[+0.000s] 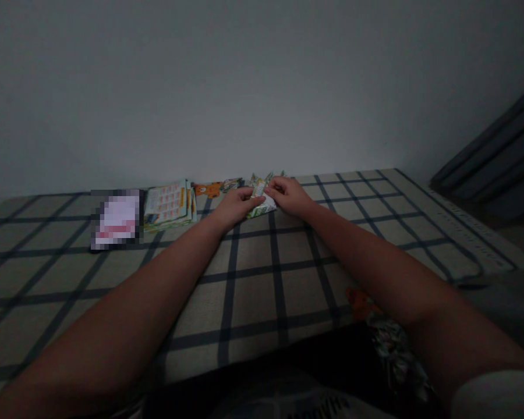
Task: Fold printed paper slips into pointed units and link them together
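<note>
A small folded piece of printed paper, white and green, lies near the far edge of the checked cloth between both my hands. My left hand pinches its left side, thumb laid across the top. On the other side, my right hand has its curled fingers and thumb closed on the paper's right edge. Green pointed paper shapes show just behind my fingers; I cannot tell whether they belong to the same piece. My fingers partly cover the folds.
Left of my hands lies a stack of printed sheets. Beside it is a blurred, pixelated dark-edged object with a pale, pink face. The checked cloth carries orange bear prints and reaches a grey wall. Grey folded fabric hangs at right.
</note>
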The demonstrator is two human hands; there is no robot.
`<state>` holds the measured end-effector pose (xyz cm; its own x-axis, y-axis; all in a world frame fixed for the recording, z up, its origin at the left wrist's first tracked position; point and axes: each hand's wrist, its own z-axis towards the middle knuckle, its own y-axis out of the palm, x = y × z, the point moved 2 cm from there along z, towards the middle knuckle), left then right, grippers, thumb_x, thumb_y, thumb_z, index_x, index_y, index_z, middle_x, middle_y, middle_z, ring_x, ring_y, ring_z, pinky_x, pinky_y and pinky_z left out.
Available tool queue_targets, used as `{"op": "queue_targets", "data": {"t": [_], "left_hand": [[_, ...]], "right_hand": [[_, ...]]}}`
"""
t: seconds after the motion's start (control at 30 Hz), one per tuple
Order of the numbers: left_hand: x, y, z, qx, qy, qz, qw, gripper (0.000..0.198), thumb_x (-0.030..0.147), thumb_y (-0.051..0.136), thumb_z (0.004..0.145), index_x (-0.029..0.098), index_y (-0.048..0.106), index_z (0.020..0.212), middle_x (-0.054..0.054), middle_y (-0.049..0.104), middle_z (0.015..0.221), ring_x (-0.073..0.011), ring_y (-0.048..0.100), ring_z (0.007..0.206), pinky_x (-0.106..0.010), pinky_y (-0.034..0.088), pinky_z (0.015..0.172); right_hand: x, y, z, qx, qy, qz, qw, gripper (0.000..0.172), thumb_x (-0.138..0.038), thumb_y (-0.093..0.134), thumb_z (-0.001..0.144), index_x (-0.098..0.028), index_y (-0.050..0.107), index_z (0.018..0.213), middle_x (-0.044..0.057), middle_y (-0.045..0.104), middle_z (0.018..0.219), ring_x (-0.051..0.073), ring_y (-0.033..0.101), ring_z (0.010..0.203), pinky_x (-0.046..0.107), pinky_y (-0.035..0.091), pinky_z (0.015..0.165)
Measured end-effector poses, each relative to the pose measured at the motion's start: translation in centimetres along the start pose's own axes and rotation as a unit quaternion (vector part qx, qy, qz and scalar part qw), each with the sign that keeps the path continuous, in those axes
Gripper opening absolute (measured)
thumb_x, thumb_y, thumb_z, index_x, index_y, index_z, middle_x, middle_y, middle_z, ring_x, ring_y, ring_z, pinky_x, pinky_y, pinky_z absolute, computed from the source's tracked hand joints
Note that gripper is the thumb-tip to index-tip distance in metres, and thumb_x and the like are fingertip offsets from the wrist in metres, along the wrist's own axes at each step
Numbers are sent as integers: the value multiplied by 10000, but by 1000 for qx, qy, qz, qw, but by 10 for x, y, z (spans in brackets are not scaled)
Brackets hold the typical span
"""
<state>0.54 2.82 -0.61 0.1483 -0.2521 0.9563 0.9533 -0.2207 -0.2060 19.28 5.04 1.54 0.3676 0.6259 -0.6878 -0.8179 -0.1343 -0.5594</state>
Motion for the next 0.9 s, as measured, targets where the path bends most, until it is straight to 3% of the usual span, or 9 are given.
{"op": "queue_targets", "data": {"t": [0.33, 0.5, 0.6, 0.77, 0.9], "left_hand": [[-4, -1, 0, -29, -18, 1, 999, 426, 514, 869, 704, 152, 816, 922, -58, 773, 871, -195, 643, 774, -316, 484, 730], [-3, 0, 0, -20, -16, 0, 1000, 446, 544, 883, 704, 155, 821, 913, -66, 776, 846, -190, 649, 743, -311, 482, 710], [-2, 2, 0, -10, -10, -30, 999, 466, 555, 905, 686, 155, 819, 911, -69, 778, 853, -191, 650, 739, -317, 488, 728], [-4, -2, 2, 46, 29, -35, 998, 486, 588, 885, 709, 154, 817, 919, -60, 772, 864, -194, 641, 766, -309, 476, 731], [-8, -5, 4, 89, 42, -29, 995, 453, 562, 887, 716, 164, 817, 921, -40, 769, 865, -191, 645, 781, -304, 487, 747]], "right_hand": [[2, 2, -1, -46, 26, 49, 997, 348, -357, 550, 999, -218, 488, 686, -34, 493, 595, 143, 461, 606, 282, 358, 632], [-5, -3, -3, -15, 44, 34, 998, 419, -310, 534, 1018, -209, 488, 615, -22, 506, 585, 139, 475, 610, 284, 370, 647], [-6, -3, -3, -5, 54, 46, 997, 436, -349, 546, 1036, -208, 497, 626, -23, 508, 582, 139, 481, 613, 278, 385, 654], [-3, 1, -3, -77, 84, 68, 991, 478, -481, 545, 1050, -208, 512, 660, -31, 501, 572, 132, 462, 570, 267, 371, 611], [-5, 2, -4, -113, 55, 33, 992, 409, -395, 604, 1005, -196, 527, 656, -39, 505, 584, 123, 459, 582, 261, 346, 604]]}}
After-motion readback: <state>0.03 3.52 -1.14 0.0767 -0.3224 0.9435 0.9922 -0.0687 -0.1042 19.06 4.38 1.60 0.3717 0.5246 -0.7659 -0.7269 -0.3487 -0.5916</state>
